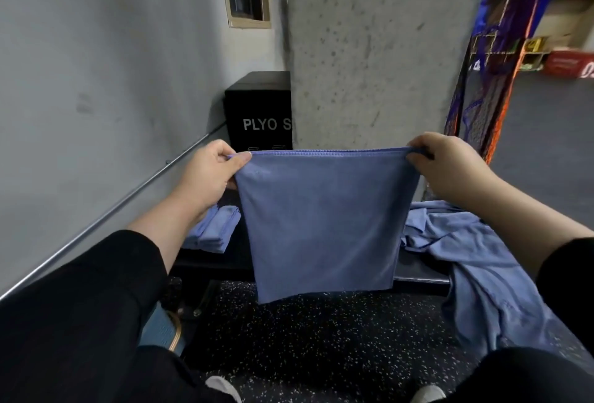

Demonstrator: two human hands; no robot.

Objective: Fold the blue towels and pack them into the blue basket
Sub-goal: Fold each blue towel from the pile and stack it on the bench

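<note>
Head view: both hands [212, 171] [446, 163] pinch hanging towel [321, 222], hiding bench [421, 269]; folded stack [213, 229] left, loose pile [482, 261] right.

A towel [324, 222] hangs in front of the person, its upper corners pinched by the left hand [210, 174] and the right hand [446, 166]. Behind it runs a low surface [418, 271]. On the surface, a stack of folded towels [213, 229] lies to the left and a loose heap of towels [475, 261] to the right, draping over the front edge. A box [258, 107] stands behind the surface, between a wall [96, 81] on the left and a pillar [369, 49] on the right.
</note>
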